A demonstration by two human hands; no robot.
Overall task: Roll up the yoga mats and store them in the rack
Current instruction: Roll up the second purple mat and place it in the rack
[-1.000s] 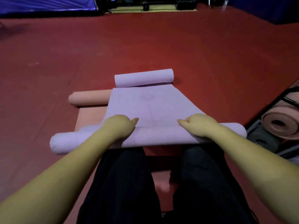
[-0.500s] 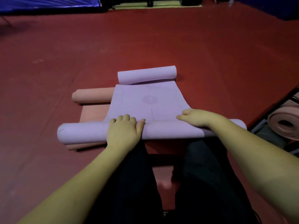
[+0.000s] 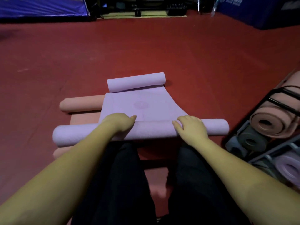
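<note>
A purple yoga mat [image 3: 141, 106] lies on the red floor in front of my knees, over a pink mat [image 3: 82, 118]. Its near end is wound into a thick roll [image 3: 154, 130] lying crosswise. The far end curls up into a small roll [image 3: 136, 82]. My left hand [image 3: 119, 122] sits on top of the thick roll, its fingers curled over the far side. My right hand [image 3: 190, 125] rests on the roll with its fingers spread and lying flat. The pink mat's far end is a roll [image 3: 81, 103] that sticks out to the left.
A black wire rack [image 3: 276, 98] stands at the right, close to the roll's right end. It holds a rolled pink mat [image 3: 267, 124], grey rolls [image 3: 250, 140] and a purple roll [image 3: 289, 169]. Blue padding [image 3: 40, 7] lines the far edge of the floor.
The thick purple roll has moved forward over the flat part, which is now shorter. My left hand has curled over the roll again and my right hand has flattened on top.
</note>
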